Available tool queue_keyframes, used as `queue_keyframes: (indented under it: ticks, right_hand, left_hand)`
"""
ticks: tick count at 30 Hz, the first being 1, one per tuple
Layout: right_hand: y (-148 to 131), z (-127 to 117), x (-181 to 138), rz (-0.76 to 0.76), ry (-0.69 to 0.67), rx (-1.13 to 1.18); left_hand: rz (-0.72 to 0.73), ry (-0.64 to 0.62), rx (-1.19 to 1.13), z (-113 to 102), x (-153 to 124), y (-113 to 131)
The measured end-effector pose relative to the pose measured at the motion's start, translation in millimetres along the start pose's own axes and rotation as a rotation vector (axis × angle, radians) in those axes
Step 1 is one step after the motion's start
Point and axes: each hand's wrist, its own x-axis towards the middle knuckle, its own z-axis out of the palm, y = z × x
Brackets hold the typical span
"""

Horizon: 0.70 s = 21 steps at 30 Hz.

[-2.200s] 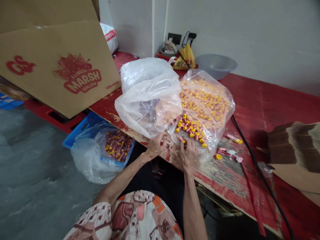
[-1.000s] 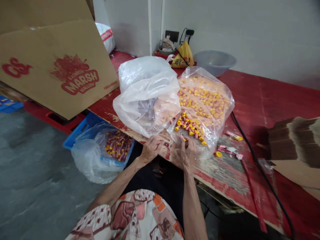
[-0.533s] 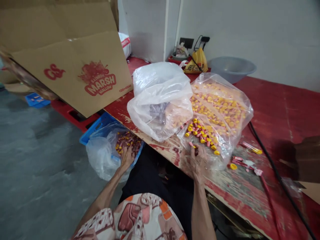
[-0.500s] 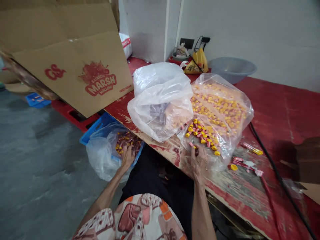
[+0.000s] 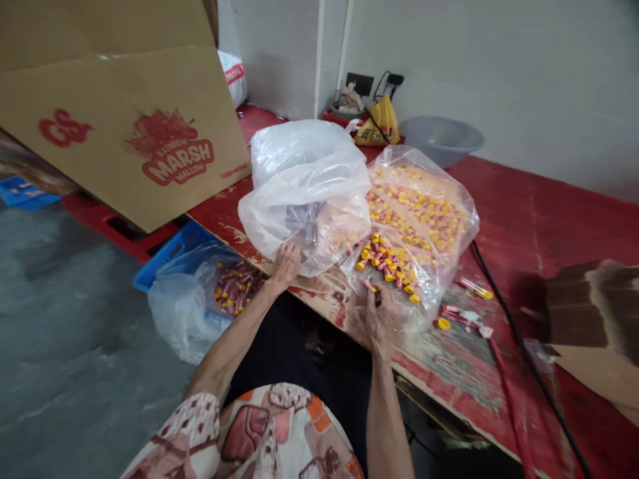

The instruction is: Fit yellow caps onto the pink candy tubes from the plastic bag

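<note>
Two bags near the table [image 5: 504, 206] edge, left hand [image 5: 287, 263] at one, right hand [image 5: 382, 316] at the other.

From where I stand, the left hand touches the loose lip of the white bag [image 5: 299, 146], clear tubes [image 5: 310, 227] just inside; whether it grips anything I can't tell. The right hand curls by the clear bag [image 5: 424, 313] of yellow-capped pieces [image 5: 387, 259], one striped piece [image 5: 368, 285] at its fingertips, perhaps pinched, I can't make out. I'd judge the step is fetching a tube; that calls for getting past the drooping plastic lip. Below sits a lined blue crate [image 5: 154, 263] of red-and-yellow tubes [image 5: 237, 289]; a black cord [image 5: 509, 326] lies well clear rightward.
</note>
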Motion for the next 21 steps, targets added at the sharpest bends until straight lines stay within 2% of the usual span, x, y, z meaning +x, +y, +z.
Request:
queue_keyframes:
  ticks: [4, 7, 10, 12, 14, 17, 21]
  right_hand:
    - [-2, 0, -3, 0.007, 0.103, -0.013]
    - [-4, 0, -5, -0.035, 0.001, -0.041]
    - [-3, 1, -5, -0.082, -0.136, -0.041]
    - [0, 2, -6, -0.081, -0.123, -0.034]
    - [3, 2, -6, -0.062, -0.091, -0.041]
    - [6, 4, -5, -0.047, -0.115, -0.049]
    - [5, 2, -2, -0.002, -0.077, 0.028]
  left_hand:
    - [0.04, -0.008, 0.021, -4, -3, -11]
    - [0.042, -0.006, 0.029, -14, -4, -10]
    - [0.007, 0.104, 0.02, -26, -3, 3]
    - [0.028, 0.209, -0.016, -33, -4, 18]
    - [0.09, 0.26, -0.079, -36, -5, 37]
    - [0.17, 0.192, -0.164, -27, -10, 66]
    - [0.186, -0.035, -0.207, -2, -19, 91]
